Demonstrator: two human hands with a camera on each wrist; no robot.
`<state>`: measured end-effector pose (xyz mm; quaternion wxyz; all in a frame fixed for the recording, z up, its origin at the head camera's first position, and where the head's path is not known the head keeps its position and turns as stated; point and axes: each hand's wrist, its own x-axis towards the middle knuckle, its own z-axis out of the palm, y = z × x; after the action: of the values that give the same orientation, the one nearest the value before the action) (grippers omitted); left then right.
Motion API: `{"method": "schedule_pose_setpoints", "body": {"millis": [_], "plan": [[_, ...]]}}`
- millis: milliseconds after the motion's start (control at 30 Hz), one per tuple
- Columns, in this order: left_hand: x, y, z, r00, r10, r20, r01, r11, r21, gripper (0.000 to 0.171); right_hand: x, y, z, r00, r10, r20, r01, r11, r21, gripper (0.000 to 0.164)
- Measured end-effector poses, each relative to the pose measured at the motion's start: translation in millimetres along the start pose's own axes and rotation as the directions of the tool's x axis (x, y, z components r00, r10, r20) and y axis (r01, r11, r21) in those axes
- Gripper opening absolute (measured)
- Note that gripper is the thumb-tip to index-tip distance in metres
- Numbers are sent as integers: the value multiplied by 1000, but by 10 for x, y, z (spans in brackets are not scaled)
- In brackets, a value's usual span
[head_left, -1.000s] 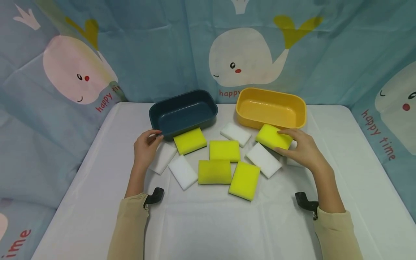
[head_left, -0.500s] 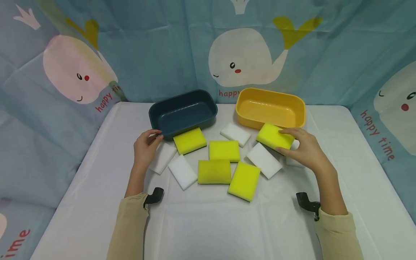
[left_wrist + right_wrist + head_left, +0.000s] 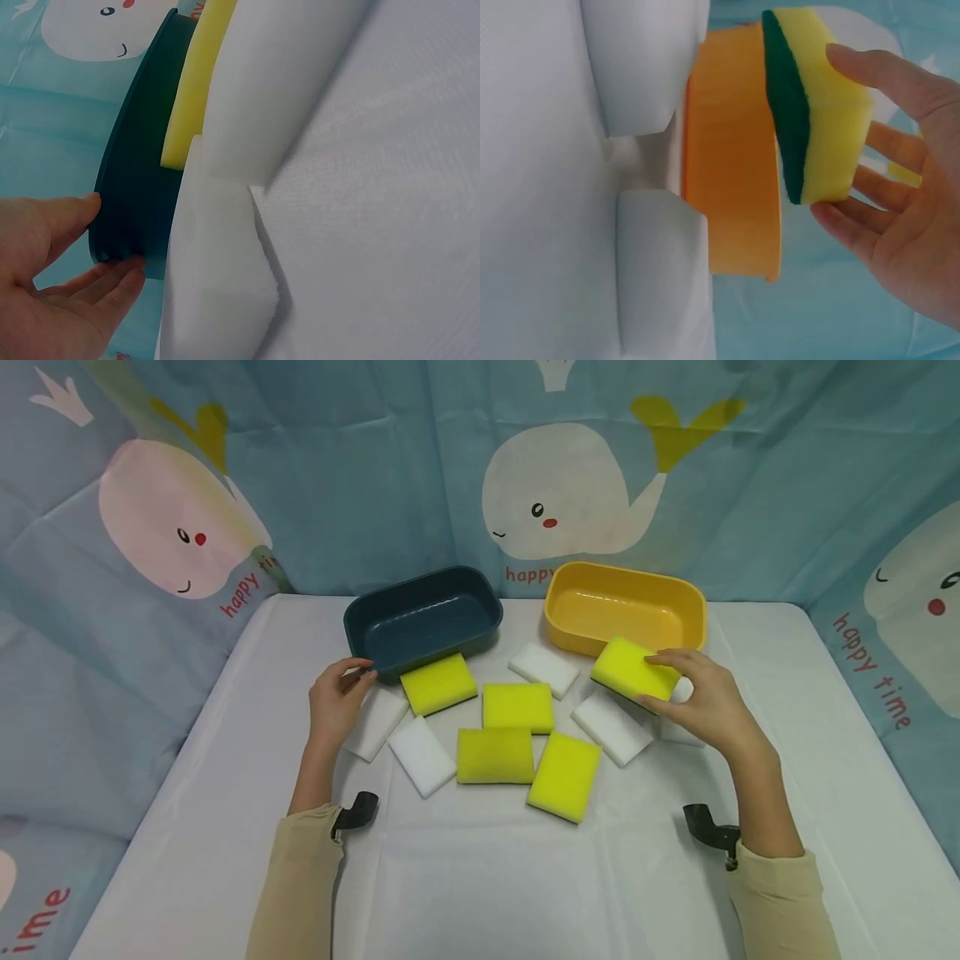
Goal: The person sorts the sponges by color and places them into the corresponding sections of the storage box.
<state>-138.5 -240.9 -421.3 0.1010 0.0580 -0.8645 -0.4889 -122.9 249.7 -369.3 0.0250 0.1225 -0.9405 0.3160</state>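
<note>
My right hand point(image 3: 701, 700) pinches a yellow sponge point(image 3: 632, 670) by its right end, thumb and fingers on opposite edges. The right wrist view shows this sponge's dark green scouring layer point(image 3: 787, 105), facing down to the table; it is held off the table, tilted, just in front of the yellow tub point(image 3: 626, 610). My left hand point(image 3: 337, 702) grips the near left corner of the dark blue tub point(image 3: 423, 618); in the left wrist view the thumb is at its rim and the fingers curl against its end wall. Both tubs show bare floors.
Several yellow sponges point(image 3: 517, 707) and several white sponges point(image 3: 422, 757) lie spread on the white table point(image 3: 480, 877). One white sponge point(image 3: 611, 727) is under the raised one. A blue whale-print curtain point(image 3: 360, 485) hangs behind the tubs.
The right hand has raised the yellow sponge slightly, and more of the white sponge beneath it shows. The left hand and both tubs have stayed in place.
</note>
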Motion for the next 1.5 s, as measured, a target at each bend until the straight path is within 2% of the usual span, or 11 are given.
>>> {"method": "schedule_pose_setpoints", "body": {"millis": [200,667,867,1133,1300,1500], "plan": [[3,2,10,1000,1,1,-1,1000,-4,28,10,-31,-14,1000,-10,-5,10,1000,-3,58],[11,-7,15,1000,-4,-15,4,1000,1,27,172,-125,-60,1000,-11,1,11,1000,0,58],[13,-12,23,1000,-8,-20,8,1000,-10,27,256,-176,-34,999,-42,-3,42,999,12,57],[21,-26,55,999,-6,-41,6,1000,1,27,398,-304,-10,999,-44,30,43,999,33,57],[20,-8,73,998,-39,-59,38,999,-18,32,488,-400,-5,998,-58,37,58,998,12,56],[29,15,61,990,-76,-118,75,997,-13,44,600,-511,-16,995,-86,46,87,996,-3,54]]}}
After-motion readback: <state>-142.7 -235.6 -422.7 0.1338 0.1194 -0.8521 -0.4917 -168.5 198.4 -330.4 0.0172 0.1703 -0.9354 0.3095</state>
